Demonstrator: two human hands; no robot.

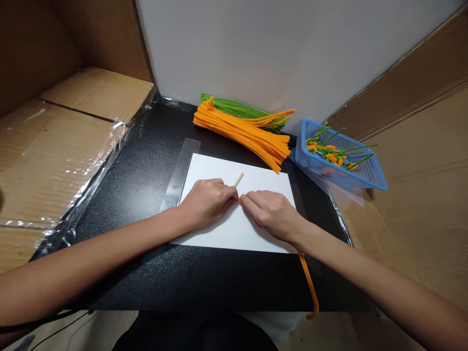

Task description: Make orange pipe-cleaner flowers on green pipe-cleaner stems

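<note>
Over a white sheet of paper [219, 239], my left hand [209, 201] is closed around a thin wooden stick [239, 179], whose pale end sticks up past the fingers. My right hand [271, 210] pinches an orange pipe cleaner [308, 278] close beside the left fingertips. A short bit of orange shows between the two hands, at the stick. The pipe cleaner's long tail comes out under my right wrist and hangs over the table's front edge. The lower part of the stick is hidden by my left hand.
Behind the paper lie a bundle of orange pipe cleaners [244, 131] and a green bundle [237, 108]. A blue plastic basket [369, 170] at the right holds several orange pieces with green stems. Cardboard [58, 141] flanks the black table [124, 195], with a pale wall [234, 48] behind.
</note>
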